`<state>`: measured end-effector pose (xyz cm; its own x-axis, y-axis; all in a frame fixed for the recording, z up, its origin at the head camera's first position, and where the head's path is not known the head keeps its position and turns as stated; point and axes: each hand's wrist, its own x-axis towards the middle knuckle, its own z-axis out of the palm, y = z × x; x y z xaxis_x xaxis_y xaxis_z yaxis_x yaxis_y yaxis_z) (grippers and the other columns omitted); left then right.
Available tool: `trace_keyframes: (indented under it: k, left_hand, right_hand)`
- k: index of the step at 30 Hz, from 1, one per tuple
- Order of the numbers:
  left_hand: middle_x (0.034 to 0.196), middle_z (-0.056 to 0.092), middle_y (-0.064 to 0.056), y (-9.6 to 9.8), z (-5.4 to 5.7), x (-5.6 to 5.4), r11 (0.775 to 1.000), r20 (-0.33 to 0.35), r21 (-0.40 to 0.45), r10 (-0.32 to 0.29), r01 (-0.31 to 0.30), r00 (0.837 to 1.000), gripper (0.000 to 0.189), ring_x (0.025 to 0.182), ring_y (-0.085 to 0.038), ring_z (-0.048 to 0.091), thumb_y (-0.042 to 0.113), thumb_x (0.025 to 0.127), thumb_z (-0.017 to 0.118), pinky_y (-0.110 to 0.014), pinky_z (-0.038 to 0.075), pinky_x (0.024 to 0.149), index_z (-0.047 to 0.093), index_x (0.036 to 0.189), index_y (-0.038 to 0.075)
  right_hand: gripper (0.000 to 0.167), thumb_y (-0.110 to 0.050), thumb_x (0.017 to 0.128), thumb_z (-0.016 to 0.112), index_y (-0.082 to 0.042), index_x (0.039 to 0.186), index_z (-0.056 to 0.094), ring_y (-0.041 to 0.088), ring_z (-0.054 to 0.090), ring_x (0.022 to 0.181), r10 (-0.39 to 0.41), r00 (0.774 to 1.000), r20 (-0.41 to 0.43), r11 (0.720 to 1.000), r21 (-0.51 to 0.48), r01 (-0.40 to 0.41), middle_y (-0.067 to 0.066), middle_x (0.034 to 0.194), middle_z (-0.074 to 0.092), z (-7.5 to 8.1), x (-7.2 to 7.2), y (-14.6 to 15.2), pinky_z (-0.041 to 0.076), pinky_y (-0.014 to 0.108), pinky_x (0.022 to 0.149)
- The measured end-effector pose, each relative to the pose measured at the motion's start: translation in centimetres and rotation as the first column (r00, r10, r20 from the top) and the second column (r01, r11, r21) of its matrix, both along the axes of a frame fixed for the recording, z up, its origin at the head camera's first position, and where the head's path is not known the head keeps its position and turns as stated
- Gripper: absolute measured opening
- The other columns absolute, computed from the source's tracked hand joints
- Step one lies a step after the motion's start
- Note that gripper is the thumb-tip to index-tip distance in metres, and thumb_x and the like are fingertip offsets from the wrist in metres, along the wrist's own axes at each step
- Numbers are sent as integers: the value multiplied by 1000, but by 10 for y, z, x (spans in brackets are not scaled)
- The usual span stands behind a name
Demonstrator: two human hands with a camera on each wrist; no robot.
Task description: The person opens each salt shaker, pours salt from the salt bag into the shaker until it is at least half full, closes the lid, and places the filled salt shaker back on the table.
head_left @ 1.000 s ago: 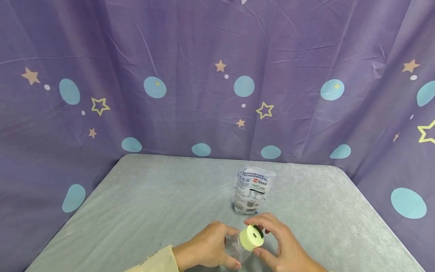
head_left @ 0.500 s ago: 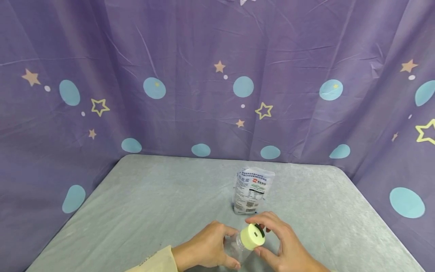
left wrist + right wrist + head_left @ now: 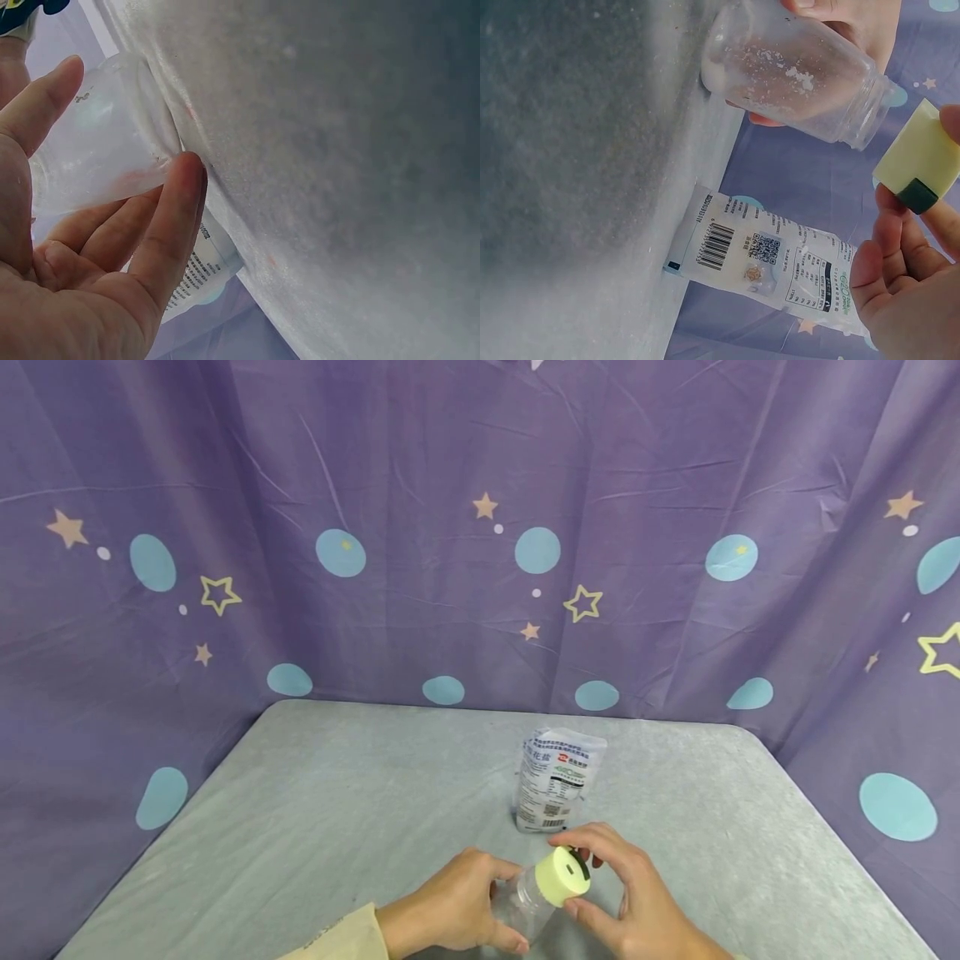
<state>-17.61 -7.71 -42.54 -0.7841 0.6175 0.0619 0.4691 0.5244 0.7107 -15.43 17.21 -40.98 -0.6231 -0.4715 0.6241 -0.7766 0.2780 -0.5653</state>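
Observation:
My left hand [image 3: 457, 902] grips a clear bottle [image 3: 787, 75] round its body, and the bottle leans to the right over the table. White grains cling to the inside wall. In the right wrist view the threaded neck [image 3: 862, 112] is bare. Just off that neck, my right hand [image 3: 637, 902] pinches a pale yellow cap [image 3: 919, 154] with a dark green tab between thumb and fingers. A white salt pouch [image 3: 555, 785] with printed text and a barcode stands upright behind both hands. The left wrist view shows the bottle's base end [image 3: 142, 112] close over the table.
A grey cloth-covered table [image 3: 360, 785] spreads around the hands. Purple curtain [image 3: 420, 527] with stars and blue dots hangs at the back and both sides, right at the table's edges.
The right hand and the cap have shifted slightly up and to the right, away from the bottle. More of the bottle's neck shows beside the cap. The pouch has stayed put.

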Motion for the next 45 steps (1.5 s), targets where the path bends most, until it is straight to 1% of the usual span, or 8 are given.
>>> trace_keyframes:
  k: [4,10,16,21,26,28,36,45]
  left_hand:
    - [79,66,22,-1,-1,-1,1000,-3,6,0,0,1000,52,60,2,51,30,63,100,-19,44,52,79,111,28]
    - [77,66,21,-2,-3,-2,1000,-48,6,-10,10,999,53,61,3,51,31,61,100,-18,45,54,80,110,26]
    - [75,65,19,-2,-3,-1,1000,-43,9,-3,4,999,48,62,3,53,30,61,100,-18,46,55,79,104,26]
    - [71,64,17,-3,-4,0,1000,-74,7,3,-2,997,46,59,4,51,31,59,101,-17,44,53,78,100,26]
    - [71,63,18,-5,-6,0,1000,-100,12,4,-3,995,52,59,5,50,32,59,101,-17,44,53,79,105,26]
    - [72,63,18,-5,-6,0,1000,-97,21,4,-2,995,53,59,5,50,32,59,101,-17,44,53,79,107,26]
    - [68,61,16,-5,-8,1,999,-81,28,23,-20,996,46,57,4,48,31,58,101,-18,42,51,78,99,27]
    - [67,60,15,-5,-9,2,999,-91,37,34,-31,995,47,58,4,47,31,57,101,-18,41,52,78,98,27]
  right_hand:
    - [68,0,73,85,-15,135,62,10,55,93,-13,1000,-17,1000,-10,12,-2,118,66,0,-1,1,44,28,78]
    - [67,1,72,86,-14,133,62,10,55,93,-25,1000,-14,1000,-17,25,0,117,66,0,-1,2,44,28,78]
    - [67,0,73,87,-17,133,63,10,55,92,-50,999,19,999,-11,50,-3,114,66,0,0,4,44,28,78]
    - [65,-3,75,87,-19,132,63,10,55,92,-73,996,56,997,3,73,-5,114,66,-1,0,6,44,28,78]
    - [66,-3,73,89,-17,131,63,9,55,92,-88,996,21,996,-4,88,-6,108,65,-2,-2,7,43,27,79]
    - [66,-3,72,90,-17,131,64,9,55,92,-96,995,9,995,-7,96,-6,106,65,-2,-2,8,43,27,79]
    - [61,-10,73,92,-19,127,65,7,55,89,-150,989,-16,989,10,150,-9,103,65,-5,-4,11,43,26,77]
    - [58,-14,72,94,-23,122,66,6,56,86,-203,979,-20,979,28,203,-11,102,66,-10,-5,17,43,25,73]
